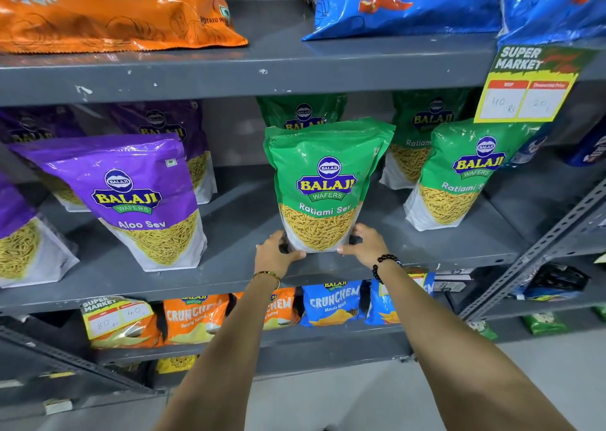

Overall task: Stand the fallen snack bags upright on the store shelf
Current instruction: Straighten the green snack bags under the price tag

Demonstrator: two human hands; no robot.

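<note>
1. Green Ratlami Sev bag (323,184) upright at near edge of middle shelf (229,276), between purple Aloo Sev bag (131,197) on left and another green bag (459,174) on right.
2. Left hand (272,256) and right hand (367,243) at bag's bottom corners, fingers curled, pressing both sides.

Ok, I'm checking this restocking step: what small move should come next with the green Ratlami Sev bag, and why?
Probably ease both hands off. The green Ratlami Sev bag already stands upright on the middle shelf, with the left hand and right hand cupping its lower corners, so a slow release would test whether it stays standing.
</note>
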